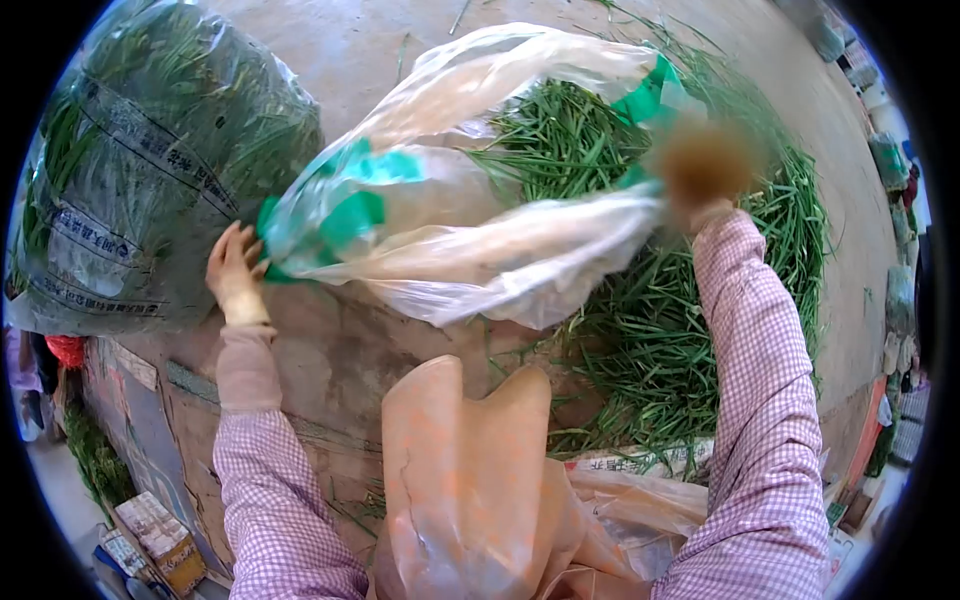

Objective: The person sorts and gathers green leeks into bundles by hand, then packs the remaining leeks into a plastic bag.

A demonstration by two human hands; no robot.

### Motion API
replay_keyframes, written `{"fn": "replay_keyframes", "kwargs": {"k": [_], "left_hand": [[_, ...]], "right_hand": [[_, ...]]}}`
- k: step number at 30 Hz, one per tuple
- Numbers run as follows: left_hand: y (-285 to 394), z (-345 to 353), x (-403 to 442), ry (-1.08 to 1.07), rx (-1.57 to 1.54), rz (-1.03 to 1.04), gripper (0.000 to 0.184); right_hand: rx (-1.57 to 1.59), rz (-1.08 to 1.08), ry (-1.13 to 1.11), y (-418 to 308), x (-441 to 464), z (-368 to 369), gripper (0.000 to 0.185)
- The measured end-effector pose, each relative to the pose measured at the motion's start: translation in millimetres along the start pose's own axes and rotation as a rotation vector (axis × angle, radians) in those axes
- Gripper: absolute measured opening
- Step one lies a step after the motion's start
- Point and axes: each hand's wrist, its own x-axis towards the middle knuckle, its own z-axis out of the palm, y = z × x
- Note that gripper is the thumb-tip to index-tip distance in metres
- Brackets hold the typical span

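Note:
A large clear plastic bag (500,255) with green patches is spread in the air between my two hands, over the floor and the cut grass-like greens. At its left end, my left hand (237,265) has its fingers curled at the green edge, and looks closed on it. My right hand (706,165) is at the bag's right end, smeared by motion, so its fingers cannot be made out. Long green leaves (650,340) lie in a loose heap below and around my right forearm. Some of them show through the gap between the bag's sides.
On the left stands a big filled plastic bag (160,170) of similar greens, with dark printed bands. An orange-tinted plastic apron (465,480) covers my lap and knees. A cardboard box (165,545) sits at lower left. Several bundles line the right edge.

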Motion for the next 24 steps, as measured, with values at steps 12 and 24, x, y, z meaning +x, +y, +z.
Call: {"fn": "replay_keyframes", "kwargs": {"k": [12,24], "left_hand": [[-73.9,83.0,-169.5,-1.074,0.064,-0.968,0.078],[1.3,163.1,-133.0,-1.054,-0.114,-0.527,0.066]], "right_hand": [[1.379,0.349,-0.106,24.3,56.9,2.8,0.031],[1.101,0.644,-0.101,146.9,42.3,-75.4,0.07]]}}
